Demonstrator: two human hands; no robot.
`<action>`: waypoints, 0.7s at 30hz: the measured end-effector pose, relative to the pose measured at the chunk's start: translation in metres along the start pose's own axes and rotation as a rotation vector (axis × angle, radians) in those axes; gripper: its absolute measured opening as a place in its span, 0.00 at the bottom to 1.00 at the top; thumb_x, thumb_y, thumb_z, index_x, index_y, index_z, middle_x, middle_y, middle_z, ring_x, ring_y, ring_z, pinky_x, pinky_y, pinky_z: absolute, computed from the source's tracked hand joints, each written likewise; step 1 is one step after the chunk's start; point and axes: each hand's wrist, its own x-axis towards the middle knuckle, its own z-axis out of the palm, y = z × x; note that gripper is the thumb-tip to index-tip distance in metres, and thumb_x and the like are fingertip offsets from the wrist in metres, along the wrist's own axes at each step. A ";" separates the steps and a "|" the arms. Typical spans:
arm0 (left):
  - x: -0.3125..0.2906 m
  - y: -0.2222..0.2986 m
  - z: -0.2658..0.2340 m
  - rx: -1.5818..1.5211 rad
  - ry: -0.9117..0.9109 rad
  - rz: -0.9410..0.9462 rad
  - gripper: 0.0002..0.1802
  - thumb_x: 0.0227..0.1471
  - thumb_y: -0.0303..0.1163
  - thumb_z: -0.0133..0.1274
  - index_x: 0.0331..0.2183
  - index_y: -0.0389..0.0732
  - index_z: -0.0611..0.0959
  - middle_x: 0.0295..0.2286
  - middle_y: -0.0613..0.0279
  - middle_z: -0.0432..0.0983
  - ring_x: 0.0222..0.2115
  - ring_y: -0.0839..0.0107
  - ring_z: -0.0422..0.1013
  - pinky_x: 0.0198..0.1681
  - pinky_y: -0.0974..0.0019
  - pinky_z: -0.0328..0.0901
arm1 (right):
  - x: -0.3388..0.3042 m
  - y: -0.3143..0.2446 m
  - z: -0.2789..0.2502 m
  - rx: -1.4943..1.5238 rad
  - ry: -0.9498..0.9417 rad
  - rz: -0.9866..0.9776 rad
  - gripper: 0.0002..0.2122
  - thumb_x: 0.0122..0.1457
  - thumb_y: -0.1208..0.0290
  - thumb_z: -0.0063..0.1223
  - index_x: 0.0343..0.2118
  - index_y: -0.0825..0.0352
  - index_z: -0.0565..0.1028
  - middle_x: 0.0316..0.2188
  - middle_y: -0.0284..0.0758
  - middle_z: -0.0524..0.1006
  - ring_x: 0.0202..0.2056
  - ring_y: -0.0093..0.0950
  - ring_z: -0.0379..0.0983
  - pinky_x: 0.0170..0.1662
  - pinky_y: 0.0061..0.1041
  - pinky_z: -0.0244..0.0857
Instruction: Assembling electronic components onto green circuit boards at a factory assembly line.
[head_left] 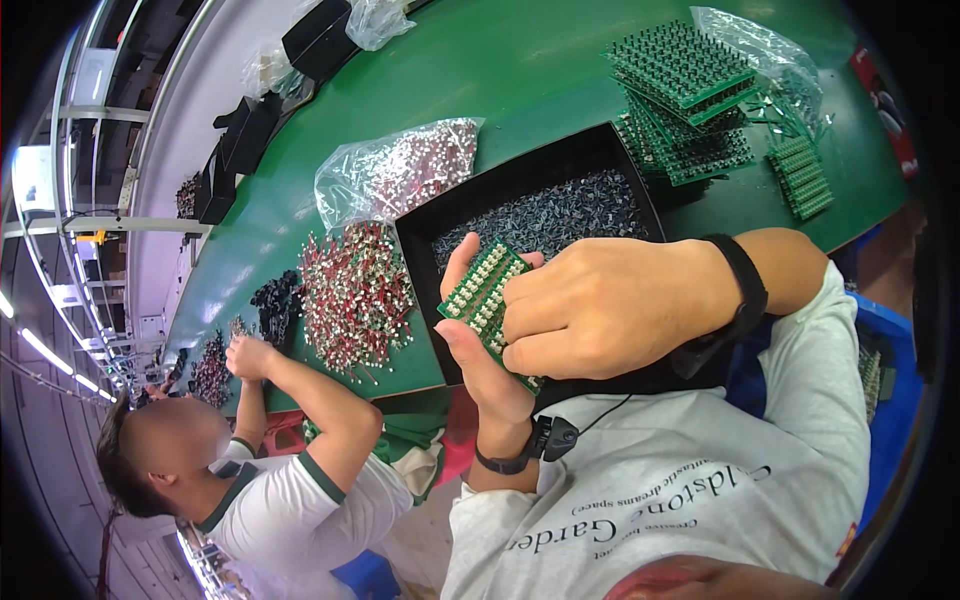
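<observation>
My left hand (490, 380) is wrapped round a green circuit board panel (478, 290) from below, thumb along its near edge and fingertips past the far side. Rows of small white connectors cover the panel's face. My right hand (605, 305) lies over the panel's right part with its fingers curled down against it. Anything pinched under those fingertips is hidden. Both hands are above a black tray (422, 285), where a layer of small dark parts (560, 215) is spread.
Left of the tray lies a heap of red-and-white wired connectors (355, 300), with a clear bag (400, 170) of similar pieces behind it. Stacked green boards (685, 75) and a smaller board panel (800, 178) are at the right. A co-worker (300, 500) works at the left.
</observation>
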 end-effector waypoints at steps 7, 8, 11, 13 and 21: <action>-0.002 0.005 0.002 0.024 -0.069 0.005 0.45 0.63 0.65 0.27 0.61 0.33 0.64 0.46 0.51 0.75 0.48 0.64 0.71 0.55 0.61 0.63 | 0.000 0.006 -0.001 0.049 -0.042 -0.011 0.07 0.47 0.73 0.58 0.27 0.67 0.71 0.26 0.34 0.71 0.30 0.33 0.72 0.27 0.32 0.71; -0.002 0.005 0.002 0.040 -0.062 0.004 0.45 0.63 0.65 0.27 0.61 0.33 0.64 0.46 0.51 0.75 0.48 0.64 0.71 0.55 0.61 0.63 | 0.000 0.007 0.000 0.087 -0.025 -0.021 0.07 0.48 0.74 0.58 0.28 0.67 0.71 0.26 0.35 0.71 0.30 0.34 0.72 0.28 0.32 0.71; -0.002 0.004 -0.002 0.036 -0.085 -0.004 0.46 0.63 0.65 0.28 0.60 0.31 0.64 0.47 0.50 0.75 0.49 0.63 0.71 0.56 0.61 0.62 | 0.000 0.012 0.001 0.155 0.009 -0.053 0.07 0.49 0.75 0.59 0.28 0.67 0.72 0.27 0.35 0.71 0.30 0.35 0.71 0.28 0.33 0.70; -0.002 0.003 -0.002 -0.030 -0.068 0.002 0.46 0.63 0.65 0.28 0.60 0.31 0.64 0.47 0.50 0.74 0.49 0.63 0.71 0.56 0.60 0.62 | 0.000 0.014 -0.002 0.187 0.024 -0.077 0.06 0.49 0.75 0.59 0.28 0.67 0.72 0.27 0.35 0.71 0.31 0.35 0.71 0.28 0.32 0.69; 0.001 -0.002 -0.009 -0.108 -0.057 0.024 0.46 0.62 0.65 0.30 0.60 0.30 0.63 0.47 0.48 0.75 0.49 0.60 0.72 0.55 0.58 0.64 | 0.002 0.007 -0.007 0.031 -0.043 0.054 0.07 0.46 0.75 0.59 0.28 0.66 0.73 0.26 0.33 0.71 0.29 0.33 0.72 0.25 0.30 0.69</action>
